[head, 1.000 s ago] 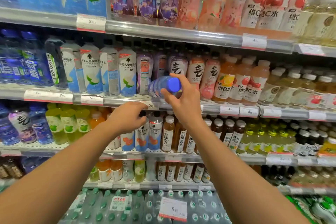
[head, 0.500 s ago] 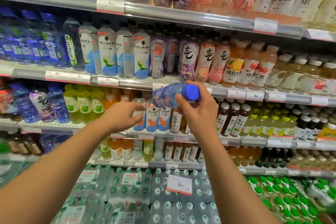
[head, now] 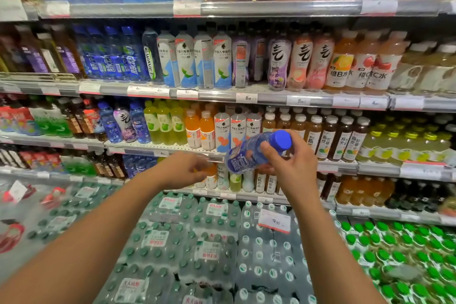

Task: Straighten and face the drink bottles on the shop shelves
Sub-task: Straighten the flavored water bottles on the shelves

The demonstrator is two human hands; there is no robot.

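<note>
Head view. Blue bottle (head: 254,153), blue cap, white characters on its label, lies tilted in front of the third shelf (head: 172,149); right hand (head: 290,168) clamps it near the neck. Left hand (head: 182,170) hangs free beside it, fingers loosely curled, nothing held. Legible: "WAVE" bottle (head: 149,56), "维B水" label (head: 340,72), price tag "9.80" (head: 274,221). Shrink-wrapped water packs (head: 197,242) below. Versus 0.5 s ago: bottle sits lower and further right; more shelving shows on the left.
</note>
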